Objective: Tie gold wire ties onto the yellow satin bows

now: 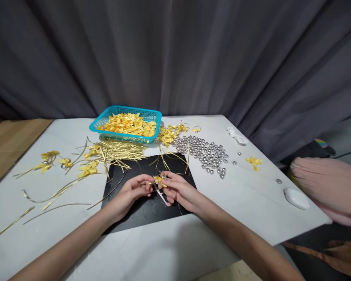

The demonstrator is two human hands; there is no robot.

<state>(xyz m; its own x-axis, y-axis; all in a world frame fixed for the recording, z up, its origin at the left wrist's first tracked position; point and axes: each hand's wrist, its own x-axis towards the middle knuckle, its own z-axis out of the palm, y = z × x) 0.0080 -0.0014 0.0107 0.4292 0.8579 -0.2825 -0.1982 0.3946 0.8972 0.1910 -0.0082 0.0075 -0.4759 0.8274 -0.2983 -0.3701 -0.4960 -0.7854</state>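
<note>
Over a black mat (119,222), my left hand (136,190) and my right hand (178,190) meet at a small yellow ribbon piece (158,179). The fingers of both hands are pinched on it, from the left and from the right. Thin gold strands poke out between the fingertips. Beneath my right fingers a pink-handled tool (165,200) lies on the mat, its upper part partly hidden. Several loose gold strips rest across the mat's back edge.
Behind the mat are a bundle of gold strips (119,150) and a blue basket (124,136) of yellow ribbon pieces. Silver beads (204,153) spread to the right, near a white oval object (296,198). Yellow bows (88,169) lie left.
</note>
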